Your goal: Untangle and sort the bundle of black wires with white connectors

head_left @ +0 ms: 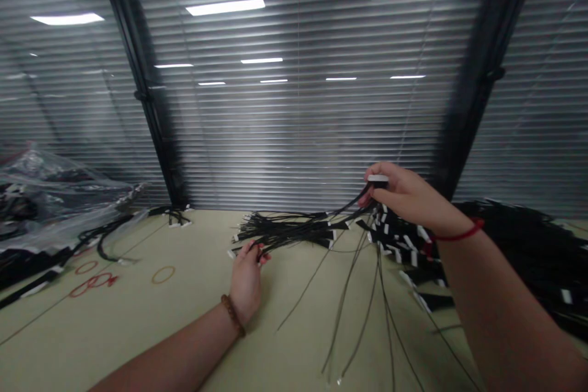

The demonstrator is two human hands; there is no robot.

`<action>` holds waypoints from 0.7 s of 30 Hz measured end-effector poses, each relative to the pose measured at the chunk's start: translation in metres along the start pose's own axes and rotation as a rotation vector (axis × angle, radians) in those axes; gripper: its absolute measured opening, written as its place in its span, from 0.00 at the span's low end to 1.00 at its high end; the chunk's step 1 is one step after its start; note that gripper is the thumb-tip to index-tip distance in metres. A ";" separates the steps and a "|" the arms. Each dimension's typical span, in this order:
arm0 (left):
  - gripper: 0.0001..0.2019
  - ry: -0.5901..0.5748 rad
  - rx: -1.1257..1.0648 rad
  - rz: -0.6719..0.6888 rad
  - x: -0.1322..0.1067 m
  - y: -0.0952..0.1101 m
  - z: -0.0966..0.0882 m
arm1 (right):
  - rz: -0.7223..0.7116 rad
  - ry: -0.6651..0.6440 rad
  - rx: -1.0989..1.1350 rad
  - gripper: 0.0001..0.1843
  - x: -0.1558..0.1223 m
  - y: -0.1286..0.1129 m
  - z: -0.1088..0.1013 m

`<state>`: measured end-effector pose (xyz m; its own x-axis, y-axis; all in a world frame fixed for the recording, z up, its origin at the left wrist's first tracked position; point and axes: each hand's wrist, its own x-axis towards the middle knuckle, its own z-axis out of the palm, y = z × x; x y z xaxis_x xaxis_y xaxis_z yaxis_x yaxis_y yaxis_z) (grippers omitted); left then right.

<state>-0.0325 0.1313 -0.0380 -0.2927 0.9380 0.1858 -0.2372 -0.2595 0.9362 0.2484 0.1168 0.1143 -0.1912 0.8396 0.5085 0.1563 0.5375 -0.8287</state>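
My right hand [390, 191] is raised above the table, its fingers closed on the white-and-black connector end [378, 178] of a black cable. Several thin dark wires hang beneath that hand and fan out over the table. At the near left end of a pile of black cables [294, 228], my left hand [248, 274] has its fingers curled round black cable strands. The pile lies crosswise between both hands, with white connectors at its ends. Which strands run from one hand to the other is hard to make out.
On the right lies a large heap of black cables [514, 257] with white ends. Clear plastic bags [59, 190] and more cables are at the left. Red rubber bands [94, 282] and a yellow one [163, 275] rest on the pale table [184, 324]. Window blinds [298, 122] stand behind.
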 end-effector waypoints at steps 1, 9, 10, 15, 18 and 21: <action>0.10 0.000 0.021 0.013 0.000 -0.001 0.000 | -0.009 0.019 0.017 0.06 0.001 0.000 0.000; 0.05 -0.255 0.322 0.222 -0.015 -0.006 0.006 | 0.042 0.107 0.387 0.07 0.000 -0.010 0.006; 0.06 -0.278 0.353 0.270 -0.019 -0.005 0.006 | 0.059 0.112 0.435 0.07 0.001 -0.011 0.008; 0.23 -0.461 0.446 0.465 -0.039 0.009 0.004 | 0.104 0.144 0.619 0.08 0.004 -0.011 0.013; 0.18 -0.652 0.465 0.497 -0.050 0.021 0.006 | 0.124 0.132 0.634 0.07 0.004 -0.009 0.010; 0.12 -0.781 0.460 0.490 -0.058 0.032 0.014 | 0.100 0.138 0.603 0.07 0.005 -0.005 0.005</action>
<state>-0.0098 0.0715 -0.0151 0.4608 0.6832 0.5664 0.1717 -0.6948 0.6984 0.2416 0.1182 0.1194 -0.0707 0.9077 0.4137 -0.4150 0.3504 -0.8397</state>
